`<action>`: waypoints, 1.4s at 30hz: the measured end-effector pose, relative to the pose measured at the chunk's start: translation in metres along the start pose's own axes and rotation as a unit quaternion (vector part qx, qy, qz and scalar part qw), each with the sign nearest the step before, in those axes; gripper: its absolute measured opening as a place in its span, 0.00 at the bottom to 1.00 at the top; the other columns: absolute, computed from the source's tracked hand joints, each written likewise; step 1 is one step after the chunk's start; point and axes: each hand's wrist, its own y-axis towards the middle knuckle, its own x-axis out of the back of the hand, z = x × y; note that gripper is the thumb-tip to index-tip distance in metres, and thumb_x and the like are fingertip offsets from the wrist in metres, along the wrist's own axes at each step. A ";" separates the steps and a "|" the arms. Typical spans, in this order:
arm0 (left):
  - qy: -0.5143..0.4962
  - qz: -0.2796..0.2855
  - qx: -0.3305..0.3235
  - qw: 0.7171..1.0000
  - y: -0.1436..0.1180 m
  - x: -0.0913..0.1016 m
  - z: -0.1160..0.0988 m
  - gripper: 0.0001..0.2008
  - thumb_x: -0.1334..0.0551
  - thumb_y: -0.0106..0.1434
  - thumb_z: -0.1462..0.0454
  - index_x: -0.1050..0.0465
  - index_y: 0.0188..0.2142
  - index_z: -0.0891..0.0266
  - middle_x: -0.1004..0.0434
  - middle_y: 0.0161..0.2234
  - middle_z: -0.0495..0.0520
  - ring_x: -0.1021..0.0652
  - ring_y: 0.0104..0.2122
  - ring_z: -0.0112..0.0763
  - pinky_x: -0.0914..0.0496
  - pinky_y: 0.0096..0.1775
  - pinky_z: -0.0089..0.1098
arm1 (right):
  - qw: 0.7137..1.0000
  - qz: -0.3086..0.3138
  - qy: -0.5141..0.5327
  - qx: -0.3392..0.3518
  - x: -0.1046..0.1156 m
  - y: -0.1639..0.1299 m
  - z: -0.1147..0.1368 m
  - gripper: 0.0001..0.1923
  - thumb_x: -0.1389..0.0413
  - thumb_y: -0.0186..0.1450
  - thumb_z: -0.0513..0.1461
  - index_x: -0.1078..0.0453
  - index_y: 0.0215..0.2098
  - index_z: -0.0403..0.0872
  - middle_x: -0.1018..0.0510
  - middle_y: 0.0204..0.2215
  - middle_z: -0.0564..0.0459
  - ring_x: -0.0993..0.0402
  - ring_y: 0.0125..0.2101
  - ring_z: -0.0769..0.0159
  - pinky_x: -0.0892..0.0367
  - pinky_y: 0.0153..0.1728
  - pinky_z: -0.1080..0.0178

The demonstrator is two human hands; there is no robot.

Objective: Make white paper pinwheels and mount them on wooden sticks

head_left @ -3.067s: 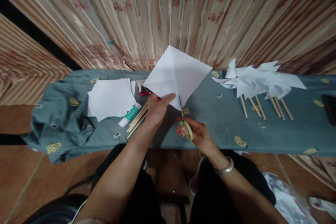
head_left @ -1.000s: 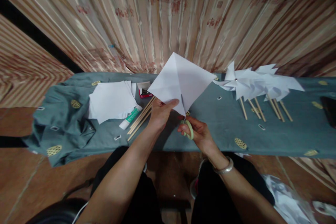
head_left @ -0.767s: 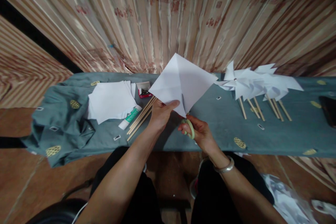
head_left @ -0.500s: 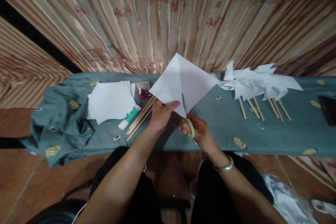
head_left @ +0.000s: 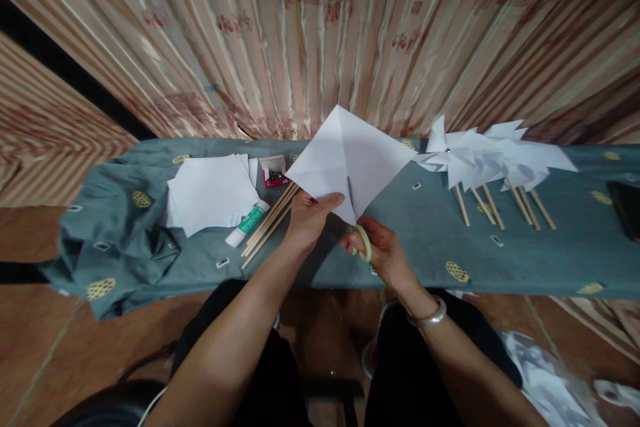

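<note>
- Stretching from side to side, the worktop [head_left: 410,253] wears a gray-green cloth [head_left: 300,273], bunched up at its left end.
- A heap of white pinwheels [head_left: 480,160] lies on the right half, by the far edge. They look all made.
- A stack of paper [head_left: 215,190] lies on the left half. It looks flat and uncut, so there seems to be plenty left.
- One white sheet [head_left: 373,153] is held up over the middle. Its cutting seems just begun, at the near corner; the other corners look whole.
- Loose sticks [head_left: 270,221] slope toward the near edge, with no pinwheels on them.
- The left hand [head_left: 311,213] pinches the white sheet.
- The right hand [head_left: 383,247] grips the scissors [head_left: 367,240], with one blade on the fold line.
- A glue tube [head_left: 249,223] lies between stack and sticks.
- A little red box [head_left: 273,178] sits near the far edge; its dark bits are too small to name.
</note>
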 end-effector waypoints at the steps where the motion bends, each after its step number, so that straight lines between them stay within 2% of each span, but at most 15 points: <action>1: 0.000 0.001 0.000 1.000 0.000 0.000 0.001 0.11 0.28 0.42 0.66 0.23 0.28 0.62 0.20 0.26 0.47 0.24 0.26 0.29 0.31 0.33 0.30 | 1.000 0.002 -0.006 0.004 0.000 0.000 0.001 0.24 0.34 0.52 0.58 0.33 0.30 0.49 0.22 0.24 0.55 0.28 0.23 0.70 0.32 0.25 0.67; 11: -0.002 0.007 -0.001 1.000 -0.001 0.000 0.004 0.09 0.28 0.44 0.66 0.24 0.26 0.63 0.22 0.25 0.47 0.25 0.25 0.27 0.31 0.31 0.28 | 1.000 0.001 -0.017 0.013 0.001 0.002 -0.005 0.24 0.35 0.52 0.59 0.29 0.28 0.48 0.22 0.24 0.54 0.29 0.23 0.70 0.32 0.24 0.66; 17: 0.009 0.009 -0.002 1.000 -0.001 0.000 0.003 0.07 0.29 0.44 0.65 0.25 0.24 0.63 0.23 0.23 0.47 0.26 0.23 0.27 0.31 0.30 0.29 | 1.000 -0.007 0.008 0.001 0.000 0.003 -0.005 0.25 0.33 0.50 0.58 0.25 0.32 0.48 0.23 0.21 0.56 0.31 0.21 0.72 0.34 0.23 0.67; 24: 0.012 0.000 0.003 1.000 -0.001 0.001 0.004 0.09 0.28 0.43 0.65 0.24 0.25 0.63 0.22 0.24 0.47 0.25 0.24 0.28 0.31 0.31 0.29 | 1.000 0.004 -0.005 -0.011 0.001 0.001 -0.003 0.24 0.34 0.51 0.58 0.28 0.29 0.48 0.22 0.22 0.55 0.30 0.22 0.71 0.33 0.24 0.66; 30: -0.002 -0.022 -0.021 1.000 0.010 0.008 0.002 0.12 0.27 0.42 0.66 0.23 0.28 0.64 0.19 0.28 0.49 0.23 0.28 0.30 0.29 0.36 0.31 | 0.997 0.068 -0.021 -0.031 0.005 -0.006 -0.007 0.27 0.37 0.55 0.59 0.27 0.41 0.48 0.20 0.27 0.52 0.28 0.25 0.68 0.34 0.25 0.66; 34: 0.003 -0.061 -0.052 0.997 0.023 0.018 -0.005 0.14 0.27 0.40 0.66 0.22 0.29 0.65 0.19 0.29 0.51 0.22 0.29 0.31 0.29 0.39 0.32 | 0.990 0.121 -0.039 -0.069 0.020 -0.016 0.002 0.28 0.35 0.54 0.57 0.26 0.43 0.46 0.21 0.28 0.52 0.29 0.26 0.69 0.34 0.27 0.66; 38: 0.001 -0.077 -0.076 0.994 0.030 0.024 -0.012 0.15 0.27 0.39 0.66 0.23 0.30 0.64 0.18 0.30 0.50 0.21 0.32 0.32 0.29 0.42 0.33 | 0.977 0.180 -0.044 -0.101 0.045 -0.028 0.014 0.30 0.35 0.54 0.58 0.24 0.43 0.44 0.21 0.27 0.51 0.30 0.24 0.69 0.35 0.26 0.64; 40: 0.008 -0.071 -0.074 0.995 0.029 0.025 -0.015 0.14 0.27 0.40 0.67 0.23 0.29 0.64 0.19 0.29 0.49 0.21 0.32 0.32 0.29 0.41 0.33 | 0.983 0.156 -0.041 -0.090 0.057 -0.029 0.016 0.29 0.35 0.54 0.59 0.23 0.41 0.44 0.21 0.26 0.51 0.31 0.23 0.69 0.36 0.24 0.65; 42: 0.028 -0.053 -0.060 0.996 0.026 0.023 -0.016 0.13 0.27 0.40 0.67 0.22 0.29 0.64 0.19 0.29 0.49 0.21 0.31 0.32 0.29 0.40 0.33 | 0.995 0.069 -0.031 -0.062 0.067 -0.026 0.016 0.28 0.34 0.53 0.58 0.23 0.40 0.46 0.20 0.26 0.51 0.31 0.22 0.69 0.36 0.23 0.65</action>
